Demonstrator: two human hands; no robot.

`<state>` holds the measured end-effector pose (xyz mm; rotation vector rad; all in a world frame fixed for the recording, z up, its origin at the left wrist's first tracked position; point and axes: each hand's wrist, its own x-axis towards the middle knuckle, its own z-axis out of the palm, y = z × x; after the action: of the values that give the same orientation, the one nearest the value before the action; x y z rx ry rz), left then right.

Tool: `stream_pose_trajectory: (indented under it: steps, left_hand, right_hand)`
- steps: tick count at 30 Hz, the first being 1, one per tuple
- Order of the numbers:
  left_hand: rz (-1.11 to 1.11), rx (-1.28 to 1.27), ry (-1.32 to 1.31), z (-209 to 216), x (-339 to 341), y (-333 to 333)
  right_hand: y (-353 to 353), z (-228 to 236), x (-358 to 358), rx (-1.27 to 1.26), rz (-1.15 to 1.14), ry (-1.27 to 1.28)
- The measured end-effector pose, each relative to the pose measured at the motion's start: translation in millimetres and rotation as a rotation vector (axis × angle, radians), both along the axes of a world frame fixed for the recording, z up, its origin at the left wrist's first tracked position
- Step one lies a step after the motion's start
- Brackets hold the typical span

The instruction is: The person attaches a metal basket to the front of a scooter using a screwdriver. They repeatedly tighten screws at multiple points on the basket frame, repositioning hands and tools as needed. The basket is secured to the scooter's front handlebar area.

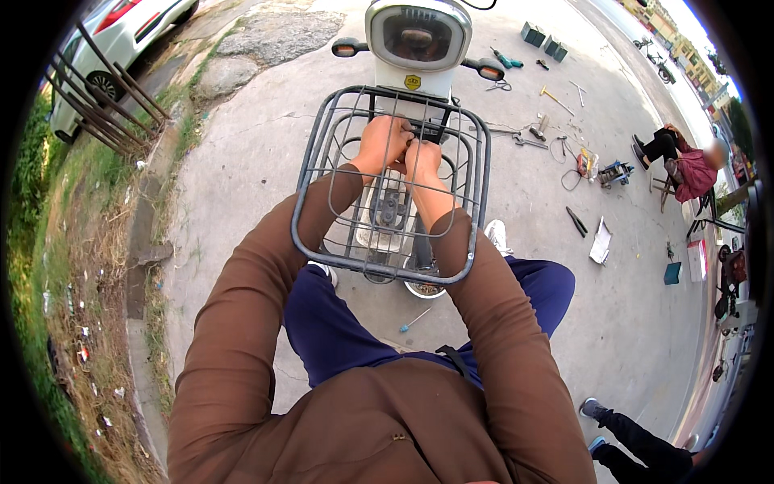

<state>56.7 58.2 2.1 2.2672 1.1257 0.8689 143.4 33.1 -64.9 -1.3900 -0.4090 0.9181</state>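
Observation:
A dark wire basket [300, 211] is at the front of a white electric scooter [395, 79], below its headlight [417, 36]. Both my forearms pass behind the basket's wires, which cross in front of my hands. My left hand [384, 145] is closed, its fingertips at a black bracket [431, 129] under the headlight. Beside it, almost touching, my right hand [422, 161] is closed too, fingers bent toward the same spot. Whatever the fingers pinch is hidden or too small to name.
On the concrete at the right lie a hammer [556, 98], a wrench [530, 141], pliers [576, 223] and a green power drill [507, 59]. A screwdriver [415, 319] lies between my feet, near a white bowl [424, 289]. A seated person [692, 169] is farther right.

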Motion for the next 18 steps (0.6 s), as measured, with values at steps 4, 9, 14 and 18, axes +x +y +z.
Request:
stream_pose_trajectory:
  steps: [4, 9, 14, 18]
  left_hand:
    - [-0.012, 0.021, 0.006, 2, -3, 1]
    - [0.022, 0.058, 0.034, 2, -2, 3]
    - [0.031, -0.015, 0.025, 1, 1, 5]
    - [0.034, -0.004, 0.042, 3, 1, 5]
  right_hand:
    - [-10, 12, 0, 0.047, 0.13, 0.208]
    - [-23, 35, -1, 0.116, 0.171, 0.527]
    - [-31, 53, -2, 0.129, 0.131, 0.678]
    - [-29, 50, 2, 0.056, 0.157, 0.583]
